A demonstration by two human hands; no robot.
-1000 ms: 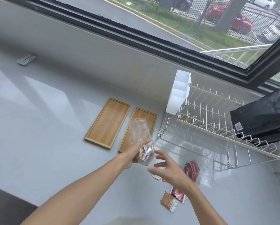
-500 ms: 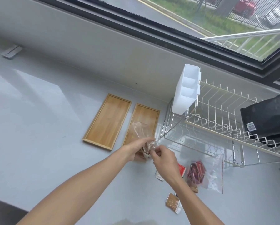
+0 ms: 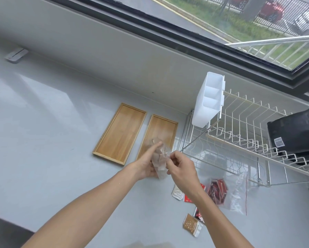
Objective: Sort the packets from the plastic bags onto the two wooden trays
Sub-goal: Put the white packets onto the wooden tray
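Note:
Two empty wooden trays lie side by side on the grey counter: the left tray (image 3: pixel 120 134) and the right tray (image 3: pixel 163 129). My left hand (image 3: pixel 146 163) grips a clear plastic bag (image 3: pixel 160 159) of brownish packets over the right tray's near end. My right hand (image 3: pixel 181 168) pinches the same bag at its right edge. A second clear bag (image 3: pixel 229 192) with red packets lies on the counter to the right. Loose packets lie near it: a pale one (image 3: pixel 177 192), a red one (image 3: pixel 187 198), and a brown one (image 3: pixel 192 225).
A white wire dish rack (image 3: pixel 243 140) stands to the right with a white cutlery holder (image 3: pixel 208 102) on its corner and a black appliance (image 3: pixel 297 133) on top. A wall and window sill run behind. A small grey piece (image 3: pixel 15 54) sits at far left.
My right hand has come up from the counter and taken hold of the bag that my left hand holds. The bag has been crumpled lower, over the right tray's near end.

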